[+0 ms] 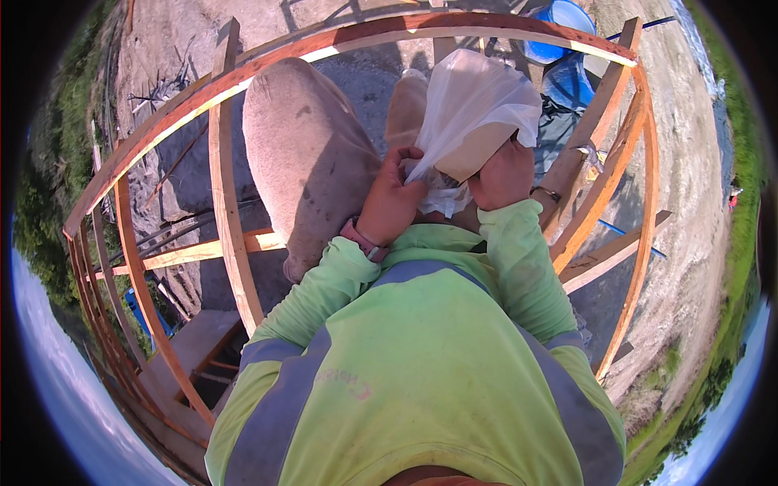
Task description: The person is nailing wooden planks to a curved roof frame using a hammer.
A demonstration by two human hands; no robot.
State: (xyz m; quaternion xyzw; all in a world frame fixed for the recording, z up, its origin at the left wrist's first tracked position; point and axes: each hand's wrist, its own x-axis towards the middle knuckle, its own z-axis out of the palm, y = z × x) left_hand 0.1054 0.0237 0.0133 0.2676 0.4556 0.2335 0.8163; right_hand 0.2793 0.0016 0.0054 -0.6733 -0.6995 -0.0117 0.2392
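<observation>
A translucent white plastic bag (458, 89) is in front of my body, above my lap. My left hand (391, 198) pinches the bag's gathered edge between thumb and fingers. A flat brown piece (478, 152), like cardboard or stiff paper, shows at the bag's mouth. My right hand (504, 174) grips beside it, its fingertips partly hidden by the piece and the plastic. Between the hands a crumpled bit of clear plastic (446, 200) hangs down. My bent left knee (304, 154), in dusty light trousers, rises left of the bag.
Wooden framing surrounds me: a curved-looking beam (340, 39) ahead, an upright post (223, 178) at left, slanted boards (604, 194) at right. Beyond lie a blue bucket (561, 28), another blue container (570, 81) and bare ground (681, 202). Greenery borders both sides.
</observation>
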